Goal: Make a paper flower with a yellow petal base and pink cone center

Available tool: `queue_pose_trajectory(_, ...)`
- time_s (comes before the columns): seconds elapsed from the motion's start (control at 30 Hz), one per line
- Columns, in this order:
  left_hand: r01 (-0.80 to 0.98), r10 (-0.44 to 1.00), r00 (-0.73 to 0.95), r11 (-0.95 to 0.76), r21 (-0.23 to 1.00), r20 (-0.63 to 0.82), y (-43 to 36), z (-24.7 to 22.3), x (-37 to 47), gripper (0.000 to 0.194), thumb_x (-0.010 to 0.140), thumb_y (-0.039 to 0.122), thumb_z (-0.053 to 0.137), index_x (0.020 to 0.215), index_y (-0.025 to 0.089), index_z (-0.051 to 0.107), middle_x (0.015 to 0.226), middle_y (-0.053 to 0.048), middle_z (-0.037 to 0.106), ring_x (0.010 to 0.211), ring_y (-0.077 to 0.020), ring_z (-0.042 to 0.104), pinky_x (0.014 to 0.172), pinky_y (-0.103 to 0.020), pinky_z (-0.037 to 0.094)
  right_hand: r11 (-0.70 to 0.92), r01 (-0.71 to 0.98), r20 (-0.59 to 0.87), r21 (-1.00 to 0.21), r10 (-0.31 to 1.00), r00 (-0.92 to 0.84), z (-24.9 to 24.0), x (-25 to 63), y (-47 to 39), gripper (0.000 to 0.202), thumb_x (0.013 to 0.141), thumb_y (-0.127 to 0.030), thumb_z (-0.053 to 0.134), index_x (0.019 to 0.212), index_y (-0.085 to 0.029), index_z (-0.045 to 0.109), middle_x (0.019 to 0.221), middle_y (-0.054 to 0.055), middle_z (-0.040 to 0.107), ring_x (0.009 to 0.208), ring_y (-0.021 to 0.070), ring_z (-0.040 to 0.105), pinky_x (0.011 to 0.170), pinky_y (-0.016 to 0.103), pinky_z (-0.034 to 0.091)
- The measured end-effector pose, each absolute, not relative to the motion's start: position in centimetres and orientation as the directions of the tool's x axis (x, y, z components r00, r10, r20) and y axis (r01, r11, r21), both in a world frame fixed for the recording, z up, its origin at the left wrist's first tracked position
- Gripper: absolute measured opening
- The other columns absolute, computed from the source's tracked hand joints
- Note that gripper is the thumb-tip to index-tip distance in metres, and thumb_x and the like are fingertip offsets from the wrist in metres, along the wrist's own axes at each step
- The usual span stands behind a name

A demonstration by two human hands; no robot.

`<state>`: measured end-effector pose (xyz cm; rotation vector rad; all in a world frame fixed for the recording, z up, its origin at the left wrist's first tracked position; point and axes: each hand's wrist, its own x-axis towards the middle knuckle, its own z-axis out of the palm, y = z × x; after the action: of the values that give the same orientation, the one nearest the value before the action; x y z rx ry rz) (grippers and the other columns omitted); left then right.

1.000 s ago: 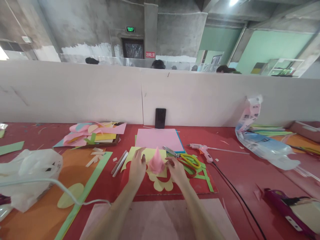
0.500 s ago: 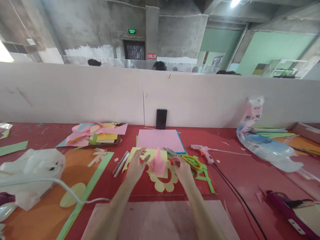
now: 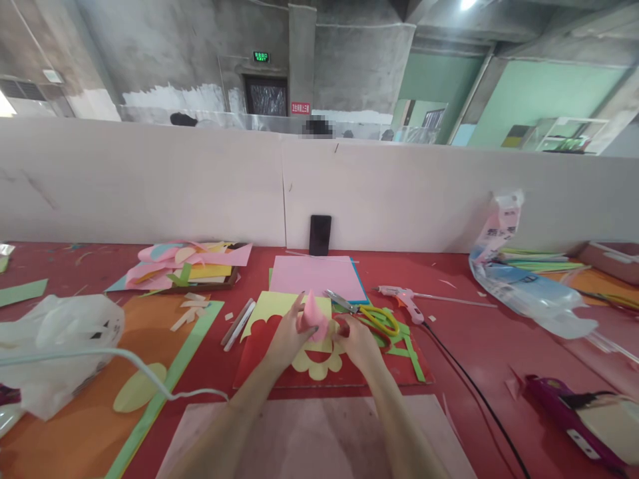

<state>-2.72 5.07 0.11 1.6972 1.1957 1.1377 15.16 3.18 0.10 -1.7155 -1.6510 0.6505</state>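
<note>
A pink folded paper cone stands upright near the middle, with my left hand closed round its left side. My right hand is at the right edge of a yellow scalloped paper ring, its fingers pinched on the ring. The ring lies around the foot of the cone, partly hidden by both hands. Under them are a pale yellow sheet and a red board. Scissors with yellow handles lie just beyond my right hand.
A pink glue gun with a black cord lies to the right. Paper scraps fill a tray at the back left. A black phone leans on the white partition. Two pens lie left of the board.
My left hand has moved right and closed on the pink cone. My right hand has moved left onto the yellow ring, which has shifted slightly left.
</note>
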Motion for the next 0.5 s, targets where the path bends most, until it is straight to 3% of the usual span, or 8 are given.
queue_pose_trajectory(0.17,0.197,0.959,0.067,-0.283,0.939,0.275,5.24,0.08,-2.83,0.066,0.068,0.025,0.061,0.128,0.022,0.035,0.109,-0.005,0.057,0.100,-0.0202,0.054,0.085,-0.033,0.042,0.024,0.569,0.068,-0.822,0.996,0.057,0.04,15.04,3.22,0.034,0.061,-0.016,0.060,0.095,-0.020,0.060,0.061,-0.003,0.058,0.058,0.0154,0.054,0.056,0.024,0.037)
queue_pose_trajectory(0.5,0.063,0.907,-0.268,-0.319,0.946,0.324,5.91,0.68,-3.67,0.060,0.070,0.029,0.063,0.124,0.023,0.036,0.117,-0.009,0.052,0.108,-0.0213,0.051,0.090,-0.036,0.041,0.074,0.276,0.077,-0.958,0.997,0.000,-0.04,15.25,3.91,0.037,0.063,-0.021,0.063,0.099,-0.016,0.059,0.062,-0.003,0.052,0.060,0.0133,0.052,0.058,0.025,0.042)
